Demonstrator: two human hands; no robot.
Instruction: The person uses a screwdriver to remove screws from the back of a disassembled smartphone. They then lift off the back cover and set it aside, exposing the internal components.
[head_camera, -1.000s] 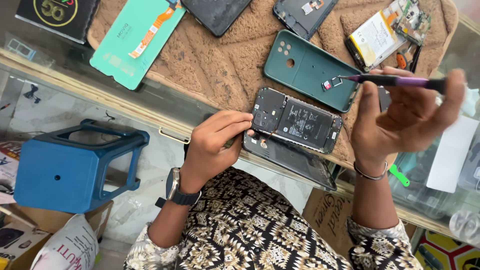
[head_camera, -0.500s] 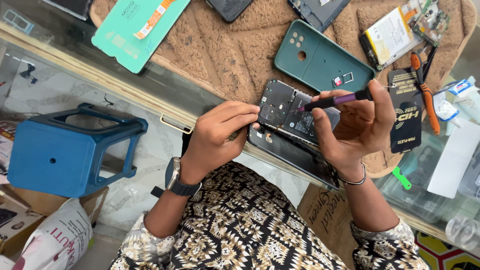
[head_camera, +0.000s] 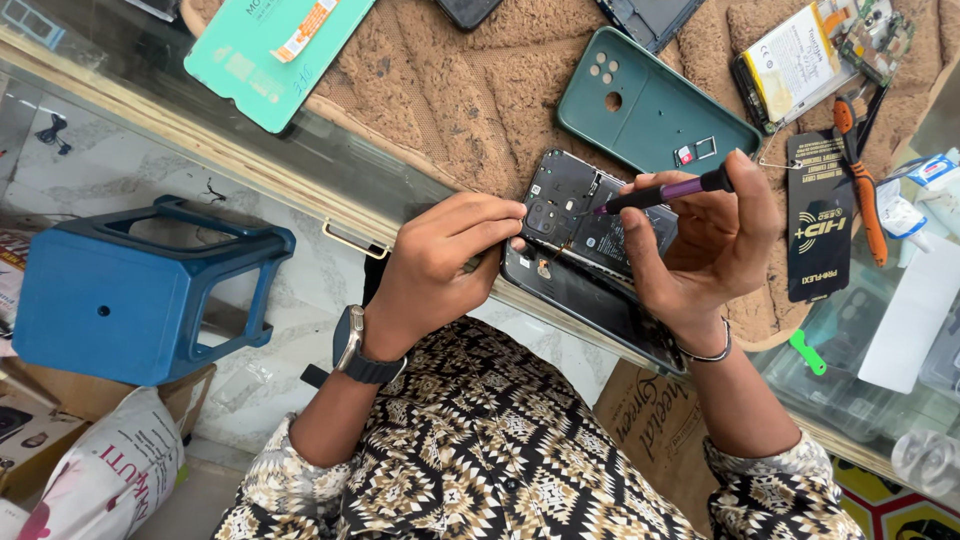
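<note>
Hands both on opened phone (head_camera: 585, 225) at near edge of brown mat (head_camera: 460, 90). Left hand (head_camera: 440, 265) curled, fingertips pinching phone's left edge by the camera block, holding it steady; wristwatch (head_camera: 352, 350) on that wrist. Right hand (head_camera: 705, 250) closed around purple-handled screwdriver (head_camera: 665, 192), thumb and fingers gripping the shaft, tip pointing left and touching phone's exposed inside near the top; bangle (head_camera: 705, 352) on that wrist. Phone lies back-off, dark internals up, directly between the two hands, slightly tilted, with a second dark panel under it sticking out toward the body. Just beyond right hand: green back cover (head_camera: 650, 110), small SIM tray (head_camera: 695, 152) lying on it. Right of right hand: black flat packet (head_camera: 820, 215), orange-handled tool (head_camera: 860, 180) beside it. Further beyond right hand: battery with yellow label (head_camera: 795, 65). Beyond left hand, well apart: teal phone panel (head_camera: 275, 50) on the mat's far-left side. Left of left hand and below counter level: blue plastic stool (head_camera: 130, 295) on the floor. Patterned shirt sleeves on both arms.
</note>
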